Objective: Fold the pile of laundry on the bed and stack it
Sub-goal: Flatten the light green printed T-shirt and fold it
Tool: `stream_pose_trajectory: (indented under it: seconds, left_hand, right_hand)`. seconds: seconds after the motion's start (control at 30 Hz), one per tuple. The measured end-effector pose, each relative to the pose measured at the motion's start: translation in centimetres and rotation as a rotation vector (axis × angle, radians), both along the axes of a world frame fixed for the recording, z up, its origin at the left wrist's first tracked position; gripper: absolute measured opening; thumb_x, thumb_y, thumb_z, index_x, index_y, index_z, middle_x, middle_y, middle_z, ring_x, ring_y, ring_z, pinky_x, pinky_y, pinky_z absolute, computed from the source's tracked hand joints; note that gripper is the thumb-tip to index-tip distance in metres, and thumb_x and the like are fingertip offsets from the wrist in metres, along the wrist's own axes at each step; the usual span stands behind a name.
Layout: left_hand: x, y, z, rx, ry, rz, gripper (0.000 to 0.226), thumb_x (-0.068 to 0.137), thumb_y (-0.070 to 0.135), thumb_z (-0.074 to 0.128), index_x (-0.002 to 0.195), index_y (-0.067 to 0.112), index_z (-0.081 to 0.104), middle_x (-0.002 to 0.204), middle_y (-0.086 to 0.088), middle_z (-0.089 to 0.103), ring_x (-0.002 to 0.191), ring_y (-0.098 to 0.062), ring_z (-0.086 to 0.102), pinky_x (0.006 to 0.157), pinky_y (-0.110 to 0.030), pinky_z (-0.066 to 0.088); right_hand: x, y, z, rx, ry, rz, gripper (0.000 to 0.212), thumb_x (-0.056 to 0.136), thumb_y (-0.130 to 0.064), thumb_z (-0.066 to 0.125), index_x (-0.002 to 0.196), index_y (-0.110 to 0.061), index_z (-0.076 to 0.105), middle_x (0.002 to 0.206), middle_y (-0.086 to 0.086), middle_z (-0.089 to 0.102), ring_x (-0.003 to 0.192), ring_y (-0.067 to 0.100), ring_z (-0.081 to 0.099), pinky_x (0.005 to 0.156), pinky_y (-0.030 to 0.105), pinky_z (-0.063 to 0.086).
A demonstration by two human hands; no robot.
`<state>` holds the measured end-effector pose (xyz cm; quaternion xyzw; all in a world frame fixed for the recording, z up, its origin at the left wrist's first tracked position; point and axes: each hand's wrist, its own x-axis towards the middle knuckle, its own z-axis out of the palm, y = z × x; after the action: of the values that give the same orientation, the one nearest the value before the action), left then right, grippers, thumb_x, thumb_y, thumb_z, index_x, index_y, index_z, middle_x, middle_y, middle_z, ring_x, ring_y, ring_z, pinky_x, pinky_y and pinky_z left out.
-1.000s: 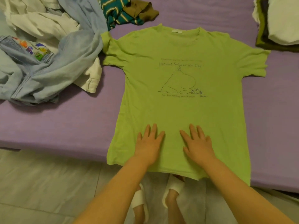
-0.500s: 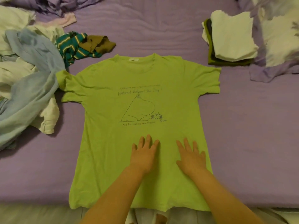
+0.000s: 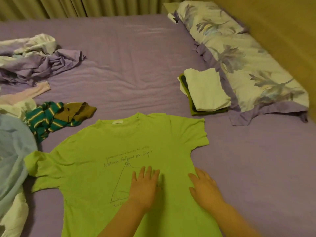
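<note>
A lime green t-shirt (image 3: pixel 95 168) with a line drawing and handwriting lies spread flat, front up, on the purple bed sheet (image 3: pixel 136 65). My left hand (image 3: pixel 145 187) presses flat on the shirt's chest, over the drawing. My right hand (image 3: pixel 203 189) lies flat at the shirt's right side edge, fingers straight. A folded stack (image 3: pixel 205 91) with a white piece on top and green ones beneath sits at the right. Unfolded laundry lies at the left: a light blue garment (image 3: pixel 13 159) and a green striped piece (image 3: pixel 44 118) with a brown piece (image 3: pixel 77 111).
A floral pillow (image 3: pixel 239 57) runs along the right edge by the wall. Crumpled purple and white bedding (image 3: pixel 34 62) lies at the far left. A curtain hangs behind the bed.
Both hands have slid up the shirt from the hem to chest height, the right one out to the side edge. My view has lifted, now showing the pillow and curtain.
</note>
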<state>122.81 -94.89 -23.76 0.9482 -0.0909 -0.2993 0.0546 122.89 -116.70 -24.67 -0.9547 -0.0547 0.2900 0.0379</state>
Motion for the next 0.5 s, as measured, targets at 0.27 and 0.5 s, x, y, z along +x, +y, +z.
stream_pose_trajectory:
  seconds: [0.27, 0.5]
  left_hand:
    - [7.9, -0.9, -1.7, -0.02, -0.024, 0.023, 0.062, 0.1, 0.05, 0.028, 0.152, 0.027, 0.005, 0.161, -0.005, 0.001, 0.148, -0.028, -0.004, 0.118, -0.051, 0.001]
    - [14.7, -4.4, -6.1, 0.007, -0.04, 0.01, 0.067, 0.096, 0.061, 0.021, 0.152, 0.033, -0.002, 0.159, -0.005, -0.018, 0.146, -0.03, -0.016, 0.115, -0.055, -0.005]
  right_hand:
    - [7.0, -1.0, -1.8, 0.031, -0.009, -0.07, 0.053, 0.1, -0.04, 0.037, 0.149, -0.027, 0.023, 0.16, 0.006, 0.007, 0.145, 0.02, 0.012, 0.114, 0.032, 0.02]
    - [15.4, -4.5, -5.0, 0.007, -0.117, -0.144, 0.058, 0.1, -0.045, 0.035, 0.151, -0.026, 0.016, 0.16, 0.005, 0.002, 0.146, 0.022, 0.006, 0.115, 0.033, 0.019]
